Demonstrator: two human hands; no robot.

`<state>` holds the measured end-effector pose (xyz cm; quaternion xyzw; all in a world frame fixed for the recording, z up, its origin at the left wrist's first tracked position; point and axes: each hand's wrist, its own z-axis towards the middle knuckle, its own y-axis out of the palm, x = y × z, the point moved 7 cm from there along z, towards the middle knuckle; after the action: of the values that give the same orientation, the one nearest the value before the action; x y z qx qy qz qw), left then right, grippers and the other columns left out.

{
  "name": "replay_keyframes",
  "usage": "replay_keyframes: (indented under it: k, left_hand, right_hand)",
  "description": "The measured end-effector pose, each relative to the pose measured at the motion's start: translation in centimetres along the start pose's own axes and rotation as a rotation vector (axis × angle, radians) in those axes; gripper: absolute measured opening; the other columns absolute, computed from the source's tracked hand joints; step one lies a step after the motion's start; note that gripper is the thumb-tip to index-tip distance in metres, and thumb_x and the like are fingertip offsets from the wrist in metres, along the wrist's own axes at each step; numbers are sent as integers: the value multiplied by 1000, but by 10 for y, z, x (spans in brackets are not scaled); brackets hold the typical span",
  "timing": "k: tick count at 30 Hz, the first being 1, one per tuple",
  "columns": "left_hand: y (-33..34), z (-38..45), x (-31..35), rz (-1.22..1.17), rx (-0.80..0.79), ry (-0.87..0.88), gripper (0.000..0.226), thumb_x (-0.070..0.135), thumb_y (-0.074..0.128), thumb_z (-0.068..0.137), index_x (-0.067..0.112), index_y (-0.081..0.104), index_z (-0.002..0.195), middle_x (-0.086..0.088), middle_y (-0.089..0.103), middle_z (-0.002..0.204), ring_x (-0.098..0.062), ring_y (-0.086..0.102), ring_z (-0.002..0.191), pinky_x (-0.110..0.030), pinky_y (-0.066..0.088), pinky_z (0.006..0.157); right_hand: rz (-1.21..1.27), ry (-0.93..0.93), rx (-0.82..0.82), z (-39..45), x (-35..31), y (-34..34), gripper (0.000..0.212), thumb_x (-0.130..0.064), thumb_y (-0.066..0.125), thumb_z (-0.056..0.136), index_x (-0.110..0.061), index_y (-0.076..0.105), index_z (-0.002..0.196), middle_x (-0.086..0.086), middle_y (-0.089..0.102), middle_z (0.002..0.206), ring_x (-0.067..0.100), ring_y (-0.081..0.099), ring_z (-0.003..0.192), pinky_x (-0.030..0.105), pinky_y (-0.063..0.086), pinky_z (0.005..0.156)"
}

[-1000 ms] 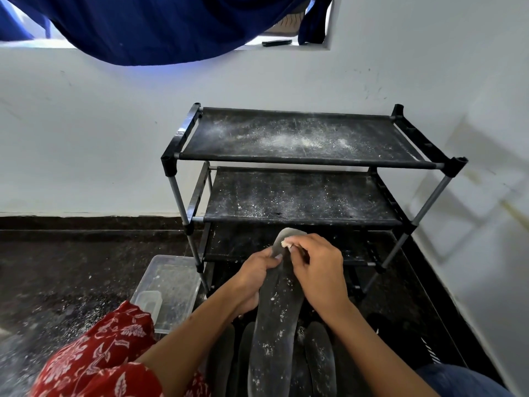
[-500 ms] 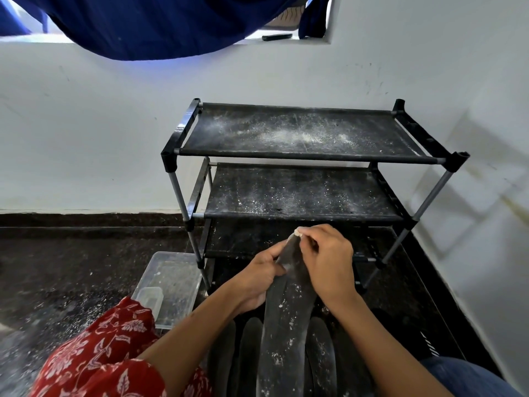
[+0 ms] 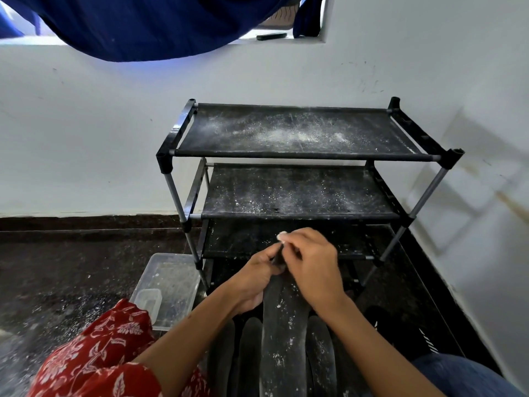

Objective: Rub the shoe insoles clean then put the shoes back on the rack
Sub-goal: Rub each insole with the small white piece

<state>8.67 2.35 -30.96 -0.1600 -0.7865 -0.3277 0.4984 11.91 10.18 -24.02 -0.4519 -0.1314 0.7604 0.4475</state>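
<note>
The person sits low on the floor in front of a black three-tier shoe rack (image 3: 297, 133) that stands against a white wall. Both hands meet at the top end of a long dark insole (image 3: 282, 333), which runs from between the forearms up toward the rack's lowest shelf. The left hand (image 3: 252, 277) grips the insole's upper edge, its fingers curled round it from the left. The right hand (image 3: 312, 265) lies over the tip, its fingers bent close together and pinching a small whitish bit of something (image 3: 282, 235) at the fingertips; I cannot tell what it is. The insole is speckled with pale flecks.

Under it, more dark insoles (image 3: 320, 353) lie side by side on the floor, also flecked. The rack's top and middle shelves are dusted with white powder and hold nothing else. To the left of the rack's foot sits a clear plastic box (image 3: 171, 282) with a smaller clear tub (image 3: 147, 300) in its near corner. White specks scatter the dark floor (image 3: 57, 282) beside it. A red flower-printed garment (image 3: 94, 359) covers the left knee. A dark blue cloth (image 3: 143, 24) hangs across the window above. No writing or label can be read anywhere.
</note>
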Motion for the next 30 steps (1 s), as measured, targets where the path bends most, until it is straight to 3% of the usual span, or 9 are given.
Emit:
replay_keyframes:
  k: [3, 10, 18, 22, 27, 30]
  left_hand:
    - [-2, 0, 1, -11, 22, 0, 45, -13, 32, 91, 7, 57, 122, -18, 64, 108, -24, 63, 99, -32, 52, 86]
    - [-1, -3, 2, -28, -23, -29, 48, -9, 33, 95, 18, 56, 127, -16, 65, 116, -24, 65, 99, -36, 52, 89]
    - [-14, 0, 3, -245, 36, -100, 32, 19, 33, 98, 9, 59, 115, -10, 67, 88, -19, 64, 78, -31, 53, 72]
    - [-22, 2, 6, -307, 87, -100, 34, 22, 33, 98, 2, 55, 116, -11, 68, 79, -19, 66, 68, -27, 55, 63]
    - [-26, 3, 8, -310, 155, -100, 28, 20, 33, 98, 6, 58, 99, -7, 67, 64, -15, 63, 49, -20, 49, 45]
    - [-26, 2, 5, -278, 149, -131, 31, 23, 34, 98, 7, 59, 93, -8, 64, 62, -17, 59, 47, -21, 49, 44]
  right_hand:
    - [-3, -54, -42, -1, -6, 5, 20, -15, 56, 83, -8, 73, 91, 3, 66, 87, 15, 63, 81, 23, 50, 75]
    - [-58, 179, 40, 6, 29, -11, 16, -1, 65, 80, -10, 72, 91, 1, 65, 85, 14, 62, 74, 31, 54, 70]
    - [57, 10, -137, -5, -2, 17, 22, -3, 65, 81, -9, 71, 101, 3, 68, 94, 15, 65, 86, 29, 53, 81]
    - [98, -36, -207, -6, -7, 21, 17, -4, 66, 78, -12, 74, 91, -2, 71, 88, 10, 65, 84, 28, 52, 81]
    - [102, -82, -439, -15, -19, 37, 19, -9, 60, 71, -16, 75, 80, -5, 68, 79, 10, 61, 76, 27, 52, 75]
    - [132, -51, -362, -11, -19, 29, 16, -11, 61, 66, -17, 74, 73, -7, 68, 73, 6, 61, 71, 26, 52, 71]
